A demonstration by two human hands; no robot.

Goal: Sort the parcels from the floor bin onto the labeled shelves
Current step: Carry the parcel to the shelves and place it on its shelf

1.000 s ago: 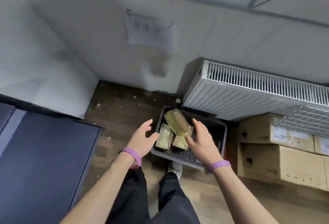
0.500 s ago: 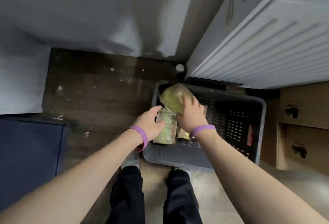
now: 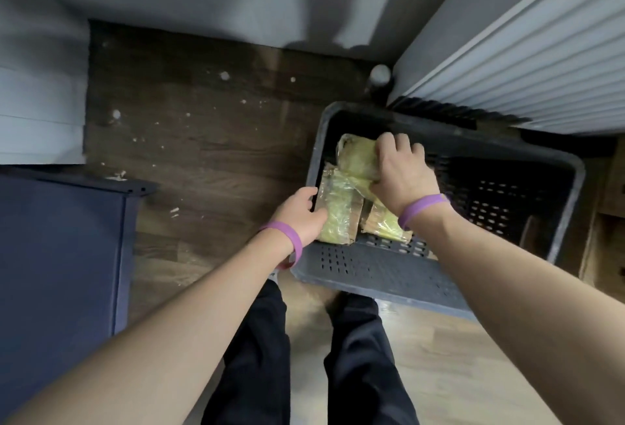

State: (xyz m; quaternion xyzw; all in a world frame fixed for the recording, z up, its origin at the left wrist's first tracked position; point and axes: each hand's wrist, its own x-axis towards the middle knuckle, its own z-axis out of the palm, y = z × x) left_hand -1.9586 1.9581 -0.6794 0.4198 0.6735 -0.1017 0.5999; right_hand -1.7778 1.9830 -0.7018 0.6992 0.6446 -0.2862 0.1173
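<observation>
A dark grey perforated bin [image 3: 378,269] sits on the wooden floor below me. In its left end lie three parcels wrapped in yellowish tape. My left hand [image 3: 299,216] grips the left edge of the nearest left parcel [image 3: 338,213]. My right hand [image 3: 400,176] curls over the upper parcel [image 3: 356,157], which leans across the other two. A third parcel [image 3: 384,226] shows under my right wrist. Both wrists wear purple bands.
A white radiator [image 3: 527,52] hangs above the bin's far right side. A dark blue cabinet [image 3: 61,255] stands at the left. Cardboard boxes [image 3: 605,221] sit right of the bin. My legs [image 3: 304,357] stand just before the bin.
I have bent down closer to the bin. Both hands moved from hovering above the parcels to closing on them, the left on the near parcel, the right on the upper one.
</observation>
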